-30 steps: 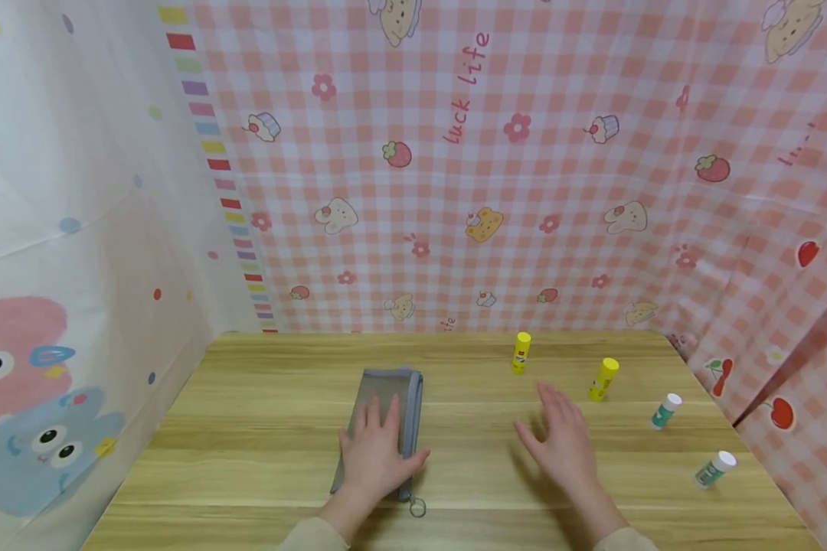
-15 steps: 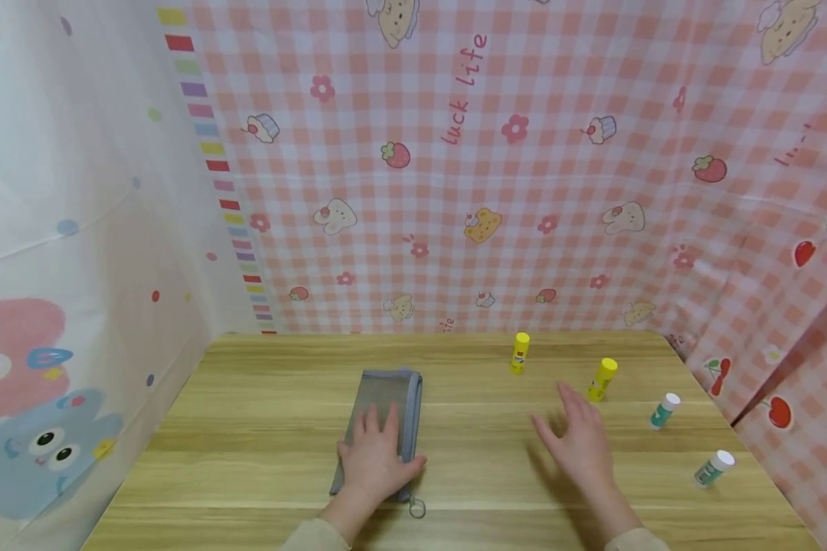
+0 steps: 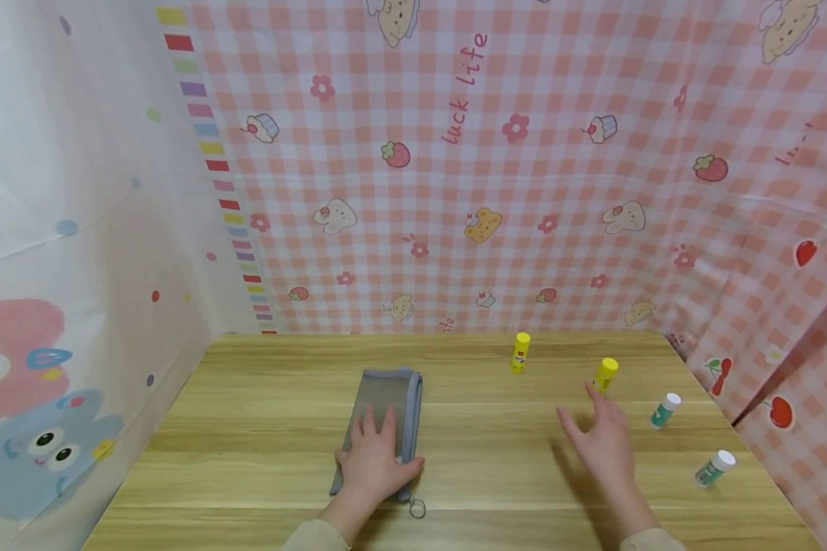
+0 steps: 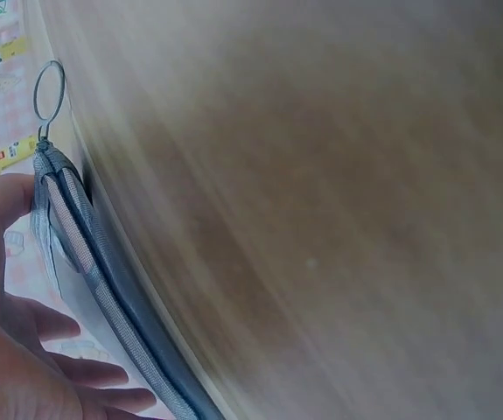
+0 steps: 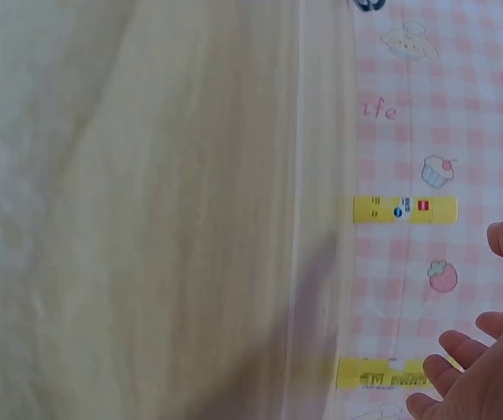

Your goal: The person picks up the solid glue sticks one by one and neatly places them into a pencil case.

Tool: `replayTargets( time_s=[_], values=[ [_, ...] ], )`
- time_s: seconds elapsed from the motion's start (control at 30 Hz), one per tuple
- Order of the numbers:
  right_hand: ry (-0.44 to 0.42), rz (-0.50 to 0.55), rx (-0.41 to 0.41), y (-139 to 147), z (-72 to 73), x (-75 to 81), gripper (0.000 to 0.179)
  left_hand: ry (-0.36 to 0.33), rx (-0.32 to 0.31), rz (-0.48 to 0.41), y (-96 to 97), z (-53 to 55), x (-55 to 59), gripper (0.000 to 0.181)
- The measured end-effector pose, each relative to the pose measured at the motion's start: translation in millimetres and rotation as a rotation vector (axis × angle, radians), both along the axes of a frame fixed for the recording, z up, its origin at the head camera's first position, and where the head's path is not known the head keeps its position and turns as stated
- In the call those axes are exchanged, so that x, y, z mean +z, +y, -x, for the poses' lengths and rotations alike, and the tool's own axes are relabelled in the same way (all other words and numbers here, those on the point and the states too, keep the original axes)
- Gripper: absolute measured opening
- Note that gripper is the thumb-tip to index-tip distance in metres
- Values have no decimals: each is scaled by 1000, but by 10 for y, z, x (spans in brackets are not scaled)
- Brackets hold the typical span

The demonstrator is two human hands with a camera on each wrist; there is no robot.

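Observation:
A grey zippered pouch [image 3: 393, 390] with a key ring lies on the wooden table, and my left hand [image 3: 371, 463] is over its near part with fingers spread. In the left wrist view the thumb is at the pouch's zipper edge [image 4: 102, 289]. My right hand [image 3: 608, 444] hovers with thumb and fingers apart, holding nothing. Its fingertips overlap the lower part of a standing yellow glue stick [image 3: 606, 373] in the head view; contact cannot be told. Another yellow glue stick [image 3: 520, 353] stands farther back, seen also in the right wrist view.
Two white-capped green glue sticks [image 3: 665, 411] stand at the right side of the table [image 3: 248, 444]. A pink checked cloth [image 3: 413, 191] hangs behind the table's back edge, with a white patterned cloth [image 3: 110, 229] on the left.
My right hand has moved to the right, toward the nearer yellow glue stick. My left hand has drawn back very slightly on the pouch. The pouch and glue sticks have stayed put.

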State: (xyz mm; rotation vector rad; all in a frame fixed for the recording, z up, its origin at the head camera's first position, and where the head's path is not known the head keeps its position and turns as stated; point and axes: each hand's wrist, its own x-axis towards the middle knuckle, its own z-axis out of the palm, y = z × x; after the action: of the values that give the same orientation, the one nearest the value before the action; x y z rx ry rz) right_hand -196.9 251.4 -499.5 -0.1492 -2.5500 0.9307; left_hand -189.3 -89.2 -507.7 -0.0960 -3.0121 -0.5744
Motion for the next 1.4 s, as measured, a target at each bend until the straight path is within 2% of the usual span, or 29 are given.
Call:
replayTargets(
  time_s=[0.13, 0.37, 0.53, 0.8, 1.23, 1.4],
  values=[
    [-31, 41, -30, 51, -1, 26, 66, 5, -1, -4, -6, 8, -15, 93],
    [-1, 60, -82, 112, 29, 27, 61, 28, 2, -12, -3, 12, -45, 89],
    [-13, 85, -112, 159, 52, 29, 61, 35, 1, -20, -6, 10, -57, 86],
    [75, 114, -162, 222, 107, -2, 60, 37, -2, -33, -11, -4, -51, 84],
    [67, 181, -156, 354, 210, -67, 62, 57, -2, -40, -17, -5, -63, 80],
    [36, 195, -157, 380, 247, -59, 63, 66, -5, -45, -20, -11, -49, 77]
  ],
)
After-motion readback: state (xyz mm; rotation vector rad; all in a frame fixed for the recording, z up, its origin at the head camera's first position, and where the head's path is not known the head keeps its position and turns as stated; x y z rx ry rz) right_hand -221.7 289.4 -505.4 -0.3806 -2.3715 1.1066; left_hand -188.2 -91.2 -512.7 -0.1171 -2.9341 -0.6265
